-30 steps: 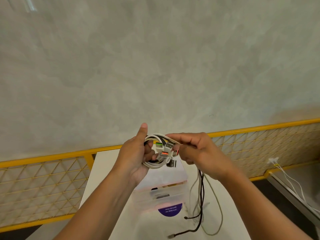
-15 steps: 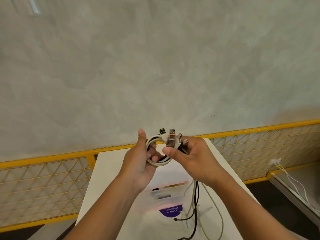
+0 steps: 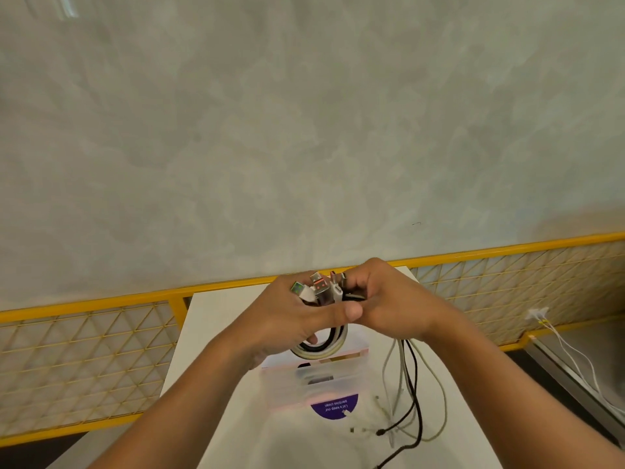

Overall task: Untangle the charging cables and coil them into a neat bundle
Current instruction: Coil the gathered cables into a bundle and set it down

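— White and black cables (image 3: 324, 346), partly coiled?
— Yes: looped once or twice, gripped in the left hand (image 3: 287, 319) above the table (image 3: 216, 333), plugs (image 3: 321, 289) bunched on top.
— And the right hand (image 3: 389, 306)?
— Curled round the same strands, just beside the plugs.
— Done, then?
— Hardly, judging by the loose tails (image 3: 414, 380) trailing down onto the table; yet to be wound in.

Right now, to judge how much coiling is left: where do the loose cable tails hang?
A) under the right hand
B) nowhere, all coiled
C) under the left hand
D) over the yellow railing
A: the loose cable tails drop from under the right hand to the table, while the left hand grips the coil.
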Action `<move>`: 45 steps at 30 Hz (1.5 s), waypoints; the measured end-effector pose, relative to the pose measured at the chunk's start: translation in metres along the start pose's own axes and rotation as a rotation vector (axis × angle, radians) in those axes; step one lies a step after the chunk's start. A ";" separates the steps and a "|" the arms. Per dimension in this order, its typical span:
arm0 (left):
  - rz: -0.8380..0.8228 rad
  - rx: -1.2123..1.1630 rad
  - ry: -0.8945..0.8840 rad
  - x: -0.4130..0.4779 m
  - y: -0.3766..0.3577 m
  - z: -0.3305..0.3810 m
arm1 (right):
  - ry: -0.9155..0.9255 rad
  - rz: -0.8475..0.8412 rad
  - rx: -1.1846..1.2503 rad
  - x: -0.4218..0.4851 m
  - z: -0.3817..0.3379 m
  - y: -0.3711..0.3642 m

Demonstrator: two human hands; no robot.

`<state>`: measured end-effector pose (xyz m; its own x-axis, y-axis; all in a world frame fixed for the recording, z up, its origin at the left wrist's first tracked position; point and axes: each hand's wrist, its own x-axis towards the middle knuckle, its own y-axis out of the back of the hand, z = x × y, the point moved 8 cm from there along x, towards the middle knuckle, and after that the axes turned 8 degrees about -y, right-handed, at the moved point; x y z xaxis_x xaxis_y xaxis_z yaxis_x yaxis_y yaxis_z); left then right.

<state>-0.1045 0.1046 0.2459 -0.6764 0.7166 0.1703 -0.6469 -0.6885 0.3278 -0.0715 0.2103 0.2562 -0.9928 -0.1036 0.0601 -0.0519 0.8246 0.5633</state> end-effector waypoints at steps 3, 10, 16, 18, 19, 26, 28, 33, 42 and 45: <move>0.091 -0.082 -0.021 -0.001 -0.003 0.001 | 0.038 0.057 -0.075 0.004 0.002 0.002; 0.387 -0.010 0.059 0.000 0.012 -0.013 | -0.018 0.152 -0.008 0.006 0.003 0.010; 0.457 0.067 0.050 0.001 0.016 -0.017 | -0.109 0.139 -0.074 0.007 0.012 0.013; 0.508 0.052 0.067 0.000 0.018 -0.020 | -0.120 0.162 -0.083 0.006 0.013 0.012; 0.538 0.040 0.081 0.000 0.018 -0.022 | -0.125 0.180 -0.099 0.006 0.013 0.012; 0.780 -0.031 0.144 -0.007 0.033 -0.032 | -0.172 0.322 -0.288 0.001 0.015 0.003; 0.836 -0.081 0.165 -0.008 0.033 -0.033 | -0.134 0.324 -0.264 0.001 0.012 -0.007; 0.971 -0.258 0.202 -0.010 0.032 -0.040 | -0.079 0.409 -0.144 0.000 0.011 -0.025; 0.725 -0.675 0.323 -0.002 0.015 -0.064 | -0.077 0.441 0.029 0.001 0.022 -0.019; 0.444 -0.809 0.349 -0.004 0.006 -0.064 | -0.057 0.377 -0.026 0.003 0.027 -0.007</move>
<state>-0.1280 0.0907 0.1874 -0.8978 0.3911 -0.2025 -0.2669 -0.8489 -0.4561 -0.0769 0.2191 0.2307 -0.9462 0.2356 0.2218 0.3199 0.7848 0.5308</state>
